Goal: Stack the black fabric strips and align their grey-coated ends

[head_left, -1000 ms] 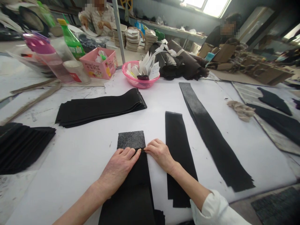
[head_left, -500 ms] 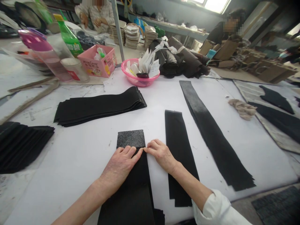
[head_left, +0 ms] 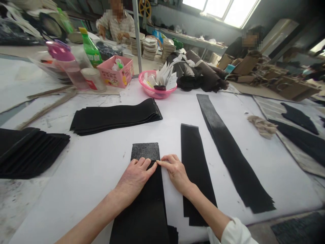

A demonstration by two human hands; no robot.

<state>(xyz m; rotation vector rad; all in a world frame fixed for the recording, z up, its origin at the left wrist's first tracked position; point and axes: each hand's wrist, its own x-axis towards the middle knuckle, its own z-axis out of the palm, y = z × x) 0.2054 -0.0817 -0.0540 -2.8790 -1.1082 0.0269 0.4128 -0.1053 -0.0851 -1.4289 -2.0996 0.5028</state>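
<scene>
Right now I see both hands down on a black strip [head_left: 146, 210] that lies lengthwise on the white counter [head_left: 83, 169], running from the near edge away from me. The left hand [head_left: 134, 178] rests flat on the strip, palm down, fingers straight and together, gripping nothing. The right hand [head_left: 175, 173] sits at the strip's right edge, fingers released and laid across onto it, so that its fingertips meet those of the left hand. Neither hand is clenched on anything; both only press.

Just beyond the fingertips, the strip's far end [head_left: 145, 151] shows a grey, speckled face, unlike the plain black under the palms. I cannot tell whether it is turned over or is a separate piece.

Just right of the strip and parallel to it lies a second strip [head_left: 194, 169], partly under the right forearm. Further right of the strip a long strip [head_left: 228, 152] runs slantwise. A pale rag [head_left: 262, 125] lies well to the right of that.

Beyond the strip and to the left sits a flat stack [head_left: 116, 117] of black pieces. Far left of the strip a fanned pile [head_left: 27, 152] lies. Well beyond the strip I make out a pink bowl [head_left: 157, 91] of paper slips, a pink box [head_left: 115, 73] and a green bottle [head_left: 91, 51]. Two other people sit further back.
</scene>
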